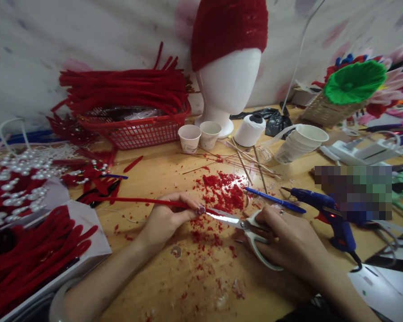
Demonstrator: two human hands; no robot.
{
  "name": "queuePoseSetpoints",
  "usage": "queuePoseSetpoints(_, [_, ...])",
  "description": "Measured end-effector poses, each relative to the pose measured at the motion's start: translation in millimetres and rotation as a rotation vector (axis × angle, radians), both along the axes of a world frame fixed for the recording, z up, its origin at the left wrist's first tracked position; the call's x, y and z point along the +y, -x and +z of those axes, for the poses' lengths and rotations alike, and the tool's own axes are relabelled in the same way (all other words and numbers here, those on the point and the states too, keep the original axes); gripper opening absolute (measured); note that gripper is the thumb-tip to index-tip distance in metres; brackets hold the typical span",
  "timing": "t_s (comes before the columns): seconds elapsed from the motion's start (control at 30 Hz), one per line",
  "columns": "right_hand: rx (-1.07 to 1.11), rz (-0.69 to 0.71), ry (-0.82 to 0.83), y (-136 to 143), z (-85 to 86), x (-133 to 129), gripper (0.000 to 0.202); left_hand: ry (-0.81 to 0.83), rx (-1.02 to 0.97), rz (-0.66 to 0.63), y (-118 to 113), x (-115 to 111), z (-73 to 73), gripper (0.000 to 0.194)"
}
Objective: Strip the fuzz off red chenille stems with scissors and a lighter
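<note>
Between the thumb and fingers of my left hand (174, 217) a long red pipe cleaner (137, 201) is pinched, its length running out to the left. My right hand (282, 232) has its fingers through the white handles of a pair of scissors (226, 219). The blades point left, with their tips at the fingertips of my left hand, by the end of the pipe cleaner. Whether the blades touch the fuzz I cannot tell. Red fuzz clippings (221, 190) lie heaped on the table just behind and under the blades.
Behind stand a red basket (147, 132) of red pipe cleaners, paper cups (190, 139), a thread cone (250, 129) and a white mannequin head (228, 82). To the right lie a blue pen (277, 200) and a blue glue gun (339, 223) with its light on. A box (90, 228) and pearl strands (23, 179) are left.
</note>
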State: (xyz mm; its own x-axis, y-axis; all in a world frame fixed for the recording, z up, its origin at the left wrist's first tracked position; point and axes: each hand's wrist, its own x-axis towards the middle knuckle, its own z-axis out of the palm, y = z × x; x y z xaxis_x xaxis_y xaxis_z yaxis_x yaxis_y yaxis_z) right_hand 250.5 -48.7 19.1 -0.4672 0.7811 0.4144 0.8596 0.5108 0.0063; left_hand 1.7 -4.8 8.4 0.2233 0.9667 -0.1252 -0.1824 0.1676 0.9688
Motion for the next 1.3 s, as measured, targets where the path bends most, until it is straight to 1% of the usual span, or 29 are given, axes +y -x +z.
queuePoseSetpoints(0.33, [0.006, 0.002, 0.047, -1, -1.9, 0, 0.040, 0.026, -0.010, -0.012, 2, 0, -1.3, 0.010])
queuePoseSetpoints(0.53, [0.018, 0.000, 0.050, -2, -1.3, 0, 0.038, 0.067, -0.067, 0.131, 0, 1, -4.4, 0.017])
queuePoseSetpoints(0.67, [0.006, 0.002, 0.060, -3, -2.3, 0, 0.032, 0.076, -0.097, 0.175, -2, 2, -4.9, 0.020])
queuePoseSetpoints(0.8, [0.004, -0.011, 0.049, -5, -4.0, 0, 0.025, 0.081, -0.097, 0.171, -2, 2, -5.6, 0.020])
queuePoseSetpoints(0.97, [0.016, 0.000, 0.056, -8, -5.0, -1, 0.024, 0.072, -0.099, 0.179, -1, 2, -6.5, 0.018])
queuePoseSetpoints(1.17, [0.017, -0.067, 0.028, -13, 2.7, -4, 0.019, 0.084, -0.087, 0.204, -1, 4, -7.4, 0.019])
queuePoseSetpoints(1.3, [0.014, -0.048, 0.037, -14, 5.8, -7, 0.017, 0.088, -0.029, 0.193, 0, 4, -8.5, 0.021])
